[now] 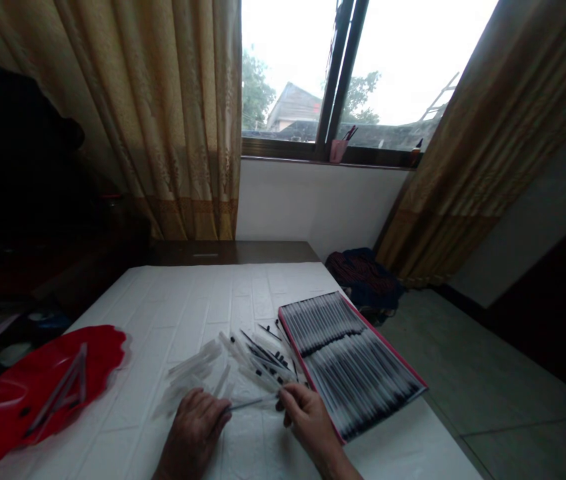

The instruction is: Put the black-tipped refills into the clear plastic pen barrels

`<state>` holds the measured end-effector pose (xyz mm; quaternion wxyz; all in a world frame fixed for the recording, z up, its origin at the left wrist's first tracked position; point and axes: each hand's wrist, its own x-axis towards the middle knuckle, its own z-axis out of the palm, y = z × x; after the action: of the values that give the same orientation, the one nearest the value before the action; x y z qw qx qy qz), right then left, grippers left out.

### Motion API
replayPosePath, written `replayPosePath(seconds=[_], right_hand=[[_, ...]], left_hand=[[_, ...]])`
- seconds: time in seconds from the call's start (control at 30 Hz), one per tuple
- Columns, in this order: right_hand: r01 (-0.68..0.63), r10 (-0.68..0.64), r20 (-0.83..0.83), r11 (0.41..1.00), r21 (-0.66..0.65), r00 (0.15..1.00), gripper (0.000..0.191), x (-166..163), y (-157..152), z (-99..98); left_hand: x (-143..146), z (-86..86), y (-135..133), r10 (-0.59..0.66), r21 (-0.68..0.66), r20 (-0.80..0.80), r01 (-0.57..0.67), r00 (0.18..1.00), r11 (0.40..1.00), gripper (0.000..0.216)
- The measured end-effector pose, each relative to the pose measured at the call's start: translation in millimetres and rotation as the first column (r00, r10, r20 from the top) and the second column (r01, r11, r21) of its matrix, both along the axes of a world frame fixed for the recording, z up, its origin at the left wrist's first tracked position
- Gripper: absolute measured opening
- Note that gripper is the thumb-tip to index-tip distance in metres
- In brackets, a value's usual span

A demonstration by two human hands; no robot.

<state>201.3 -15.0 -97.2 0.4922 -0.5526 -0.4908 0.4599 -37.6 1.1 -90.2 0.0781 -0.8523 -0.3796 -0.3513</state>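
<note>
We grasp a slim, straight grey pen point(247, 403) between both hands, to the left of the box point(381, 338). Our left hand point(197, 427), farther from the box, has its knuckles up and its fingers curled, its grip closed on one end of the pen. Our right hand point(307, 420), just beside the box's left edge, bends its fingers inward, and its grip pinches the other end between thumb and forefinger; we cannot tell whether it touches the box. The box is flat and rectangular, red-rimmed, and packed with two rows of slender, glossy, dark-ended sticks. Left of it, we see small, stubby black caps point(281, 359) among thin dark rods, then a loose heap of filmy, whitish sleeves point(197, 363). Well to the box's left, a shiny red plate point(103, 347) with a wavy rim holds clear, narrow strips. Beneath the box, the white counter point(163, 300) bears a brick-like relief.
</note>
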Motion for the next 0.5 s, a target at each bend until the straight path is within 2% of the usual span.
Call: replayPosePath(seconds=[0.23, 0.3, 0.5], right_hand=[[0.006, -0.001, -0.149, 0.999, 0.037, 0.989, 0.03, 0.0, 1.8, -4.8], [0.003, 0.001, -0.134, 1.0, 0.026, 0.991, 0.036, -0.5, 2.1, -5.7], [0.012, -0.013, -0.053, 1.0, -0.024, 0.998, 0.032, -2.1, 3.3, 2.3]], left_hand=[[-0.2, 0.7, 0.1, 0.0, 0.006, -0.008, 0.0, 1.0, 1.0, 0.017], [0.0, 0.6, 0.1, 0.0, 0.019, -0.005, 0.0, 1.0, 1.0, 0.017], [-1.0, -2.7, 0.0, 0.01, 0.004, -0.005, -0.01, 1.0, 1.0, 0.017]])
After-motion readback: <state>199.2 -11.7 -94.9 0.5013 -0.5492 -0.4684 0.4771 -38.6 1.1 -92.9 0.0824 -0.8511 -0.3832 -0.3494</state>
